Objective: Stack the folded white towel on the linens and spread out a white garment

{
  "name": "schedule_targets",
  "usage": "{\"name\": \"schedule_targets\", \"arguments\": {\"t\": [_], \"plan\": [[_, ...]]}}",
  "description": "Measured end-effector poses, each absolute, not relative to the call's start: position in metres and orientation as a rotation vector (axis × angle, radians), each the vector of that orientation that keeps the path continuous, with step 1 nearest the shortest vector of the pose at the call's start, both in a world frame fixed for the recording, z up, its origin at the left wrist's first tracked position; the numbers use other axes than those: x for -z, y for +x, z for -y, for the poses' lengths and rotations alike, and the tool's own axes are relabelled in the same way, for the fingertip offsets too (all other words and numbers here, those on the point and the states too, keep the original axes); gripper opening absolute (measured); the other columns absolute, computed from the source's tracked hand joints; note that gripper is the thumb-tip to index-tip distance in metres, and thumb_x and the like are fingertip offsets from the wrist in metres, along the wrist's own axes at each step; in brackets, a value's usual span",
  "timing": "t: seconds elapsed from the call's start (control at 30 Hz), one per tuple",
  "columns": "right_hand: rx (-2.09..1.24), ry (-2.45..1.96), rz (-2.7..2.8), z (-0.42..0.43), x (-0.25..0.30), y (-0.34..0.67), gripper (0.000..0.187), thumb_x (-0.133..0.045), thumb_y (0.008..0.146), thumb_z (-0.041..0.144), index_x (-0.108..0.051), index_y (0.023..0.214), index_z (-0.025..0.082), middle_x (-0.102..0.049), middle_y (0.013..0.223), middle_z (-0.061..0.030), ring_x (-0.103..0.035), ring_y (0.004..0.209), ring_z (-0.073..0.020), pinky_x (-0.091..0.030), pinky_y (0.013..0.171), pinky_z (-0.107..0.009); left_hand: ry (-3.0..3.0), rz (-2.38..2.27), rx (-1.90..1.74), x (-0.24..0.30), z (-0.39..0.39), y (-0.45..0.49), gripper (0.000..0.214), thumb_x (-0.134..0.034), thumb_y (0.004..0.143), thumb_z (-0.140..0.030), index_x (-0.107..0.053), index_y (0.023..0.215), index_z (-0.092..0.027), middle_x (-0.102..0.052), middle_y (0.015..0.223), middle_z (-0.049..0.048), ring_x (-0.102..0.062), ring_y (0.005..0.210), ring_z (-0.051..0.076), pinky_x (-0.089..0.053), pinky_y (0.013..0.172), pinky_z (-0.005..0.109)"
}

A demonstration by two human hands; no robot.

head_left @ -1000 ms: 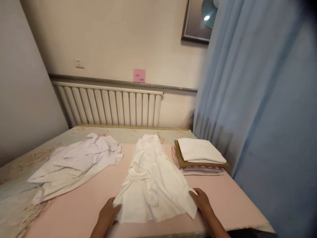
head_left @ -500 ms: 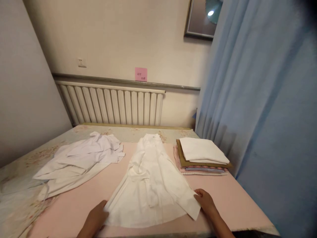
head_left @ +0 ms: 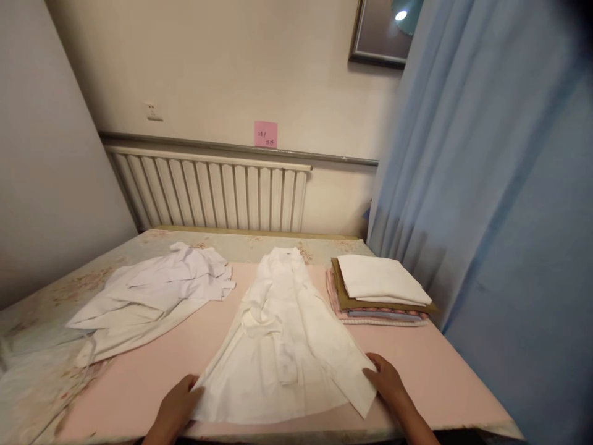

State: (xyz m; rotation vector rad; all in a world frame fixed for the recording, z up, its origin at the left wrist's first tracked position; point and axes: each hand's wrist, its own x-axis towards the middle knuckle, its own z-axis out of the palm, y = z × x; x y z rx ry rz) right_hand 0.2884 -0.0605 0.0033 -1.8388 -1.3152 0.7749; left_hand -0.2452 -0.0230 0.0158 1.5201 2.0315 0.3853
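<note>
Pink-topped bed [head_left: 430, 371] with white shirt [head_left: 282, 346], crumpled garments [head_left: 152, 296], folded stack [head_left: 377, 290]

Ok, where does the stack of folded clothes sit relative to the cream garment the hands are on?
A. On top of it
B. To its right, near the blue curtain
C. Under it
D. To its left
B: the stack of folded clothes lies right of the cream garment, beside the blue curtain.

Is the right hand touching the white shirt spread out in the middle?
Touching. The head view shows the right hand with its fingers on the near right hem corner of the white shirt, no gap between them.
</note>
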Motion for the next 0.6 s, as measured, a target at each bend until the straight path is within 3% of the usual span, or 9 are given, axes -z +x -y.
{"name": "schedule_targets", "arguments": {"t": [0.13,0.6], "plan": [[-0.729,-1.88,1.332,0.062,-0.007,0.289,0.039,-0.05,0.062,0.029,-0.066,0.096,0.019,-0.072,0.097,-0.0049,-0.066,0.091,-0.0244,-0.047,0.081,-0.032,1.64,-2.092,-0.327,-0.016,0.025,-0.255,0.019,-0.04,0.078,-0.025,-0.058,0.083,-0.021,-0.069,0.082,0.0043,-0.065,0.084,0.024,-0.045,0.075,0.032],[-0.65,-1.958,1.375,0.068,-0.015,0.286,0.032,-0.049,0.069,0.037,-0.067,0.091,0.022,-0.073,0.093,-0.004,-0.065,0.088,-0.0248,-0.046,0.08,-0.033,1.648,-2.158,-0.311,-0.019,0.045,-0.254,0.022,-0.035,0.086,-0.032,-0.055,0.086,-0.023,-0.07,0.085,0.0067,-0.066,0.088,0.026,-0.045,0.078,0.033]]}}
